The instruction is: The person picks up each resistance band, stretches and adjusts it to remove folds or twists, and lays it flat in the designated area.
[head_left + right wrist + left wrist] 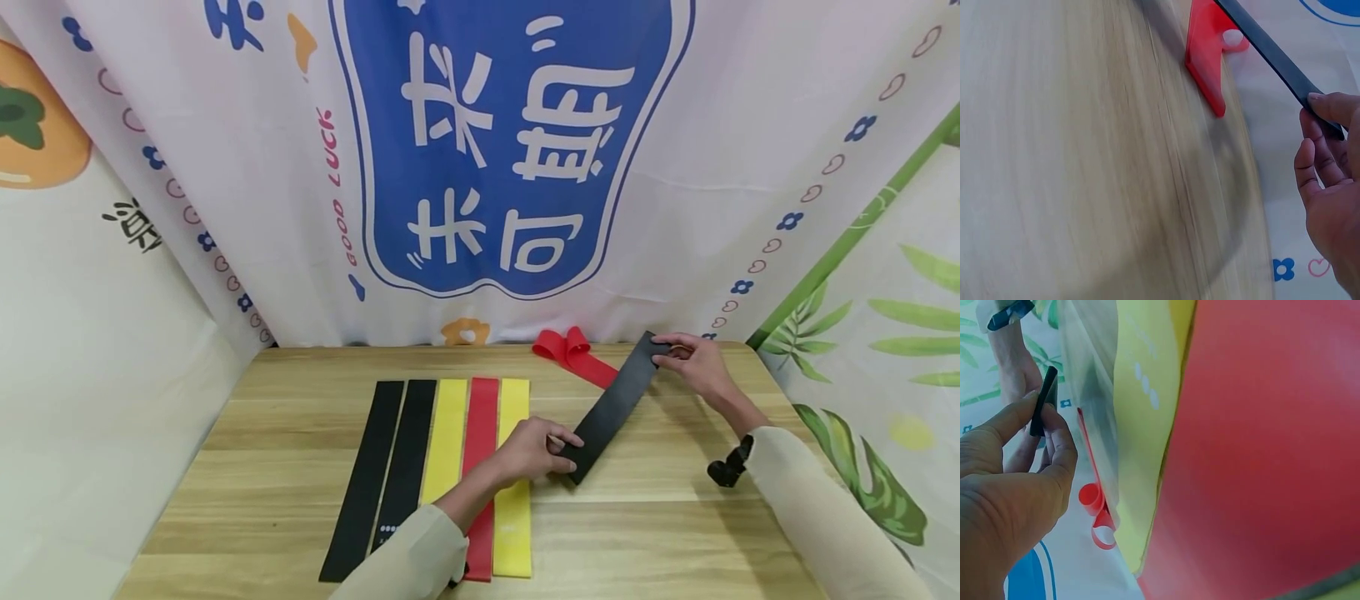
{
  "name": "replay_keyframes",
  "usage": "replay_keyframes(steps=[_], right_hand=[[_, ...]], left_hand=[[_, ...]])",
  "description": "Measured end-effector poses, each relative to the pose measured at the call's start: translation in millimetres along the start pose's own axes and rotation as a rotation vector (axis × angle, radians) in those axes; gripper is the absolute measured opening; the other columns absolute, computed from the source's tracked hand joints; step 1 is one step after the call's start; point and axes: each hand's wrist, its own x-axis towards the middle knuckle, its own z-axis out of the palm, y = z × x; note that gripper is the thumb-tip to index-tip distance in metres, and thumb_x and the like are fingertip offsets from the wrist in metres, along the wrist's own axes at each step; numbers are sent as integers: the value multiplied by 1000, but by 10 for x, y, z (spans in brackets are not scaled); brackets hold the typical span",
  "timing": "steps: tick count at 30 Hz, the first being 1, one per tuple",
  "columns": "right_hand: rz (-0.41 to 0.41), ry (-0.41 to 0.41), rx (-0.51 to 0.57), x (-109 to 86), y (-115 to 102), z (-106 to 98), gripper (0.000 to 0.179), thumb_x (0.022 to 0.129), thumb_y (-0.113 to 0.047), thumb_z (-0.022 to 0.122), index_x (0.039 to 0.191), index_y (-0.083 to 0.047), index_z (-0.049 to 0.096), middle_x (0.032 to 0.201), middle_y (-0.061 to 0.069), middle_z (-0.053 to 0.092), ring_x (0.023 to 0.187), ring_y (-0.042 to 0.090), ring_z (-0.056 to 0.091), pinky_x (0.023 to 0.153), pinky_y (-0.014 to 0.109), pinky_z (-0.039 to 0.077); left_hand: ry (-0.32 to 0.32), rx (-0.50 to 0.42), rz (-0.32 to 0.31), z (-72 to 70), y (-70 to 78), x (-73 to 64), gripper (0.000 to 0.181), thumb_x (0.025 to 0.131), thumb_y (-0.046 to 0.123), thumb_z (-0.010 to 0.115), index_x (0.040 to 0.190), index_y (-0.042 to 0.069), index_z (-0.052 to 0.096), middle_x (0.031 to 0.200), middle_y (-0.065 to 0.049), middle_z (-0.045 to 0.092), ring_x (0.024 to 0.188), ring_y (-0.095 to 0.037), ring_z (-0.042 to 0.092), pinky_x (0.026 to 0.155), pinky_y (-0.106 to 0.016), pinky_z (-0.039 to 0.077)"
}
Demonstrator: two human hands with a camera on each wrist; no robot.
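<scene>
Both hands hold a flat black resistance band (611, 412) stretched out at a slant above the table. My left hand (528, 450) pinches its near lower end between thumb and fingers. The far upper end is pinched by my right hand (697, 362). Seen from the right wrist, the black band (1272, 56) is edge-on, with the thumb on top and fingers beneath. Behind it, a red band (585, 362) lies at the table's back edge, its far end curled into loops; the held band covers part of it.
Left of the hands, flat bands lie side by side on the wooden table (262, 467): two black (367, 475), a yellow (446, 425), a red (482, 425) and another yellow (513, 517). The left forearm covers parts of them. A printed curtain (300, 275) hangs behind the table.
</scene>
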Motion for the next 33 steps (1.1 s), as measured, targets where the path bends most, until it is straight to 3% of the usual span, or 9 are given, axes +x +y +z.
replay_keyframes(steps=[7, 16, 21, 26, 33], right_hand=[[-9, -23, -7, 15, -97, 56, 35, 94, -10, 81, 127, 1, 74, 99, 19, 71, 76, 14, 63, 65, 23, 54], [-20, -47, 10, 54, -191, 146, 34, 95, -10, 81, 127, -1, 74, 95, 13, 69, 77, 21, 60, 65, 24, 53], [-27, -60, 30, 65, -236, 207, 34, 94, -11, 82, 127, -2, 75, 94, 14, 70, 78, 27, 60, 62, 23, 49], [-44, -68, 49, 74, -286, 265, 34, 93, -8, 82, 126, -2, 75, 96, 17, 72, 82, 35, 65, 67, 26, 55], [-29, -104, 66, 87, -350, 343, 35, 93, -10, 82, 127, -4, 75, 100, 19, 71, 82, 30, 63, 67, 27, 54]], left_hand=[[-11, -19, -10, -17, 37, -91, 27, 86, 6, 88, 112, 14, 83, 117, -1, 73, 89, -10, 64, 75, -22, 56], [-7, -63, -24, -36, 44, -214, 22, 88, 7, 86, 109, 13, 84, 115, -1, 73, 82, -11, 70, 72, -23, 57], [-16, -85, 0, -37, 33, -274, 20, 88, 4, 86, 107, 11, 84, 113, -2, 76, 79, -12, 75, 72, -21, 56], [-35, -90, -5, -41, 14, -328, 20, 87, 4, 86, 105, 10, 84, 108, -1, 77, 79, -11, 75, 66, -21, 54], [-67, -63, -24, -31, -20, -366, 22, 86, 4, 87, 106, 12, 83, 98, 1, 75, 78, -9, 68, 65, -21, 52]])
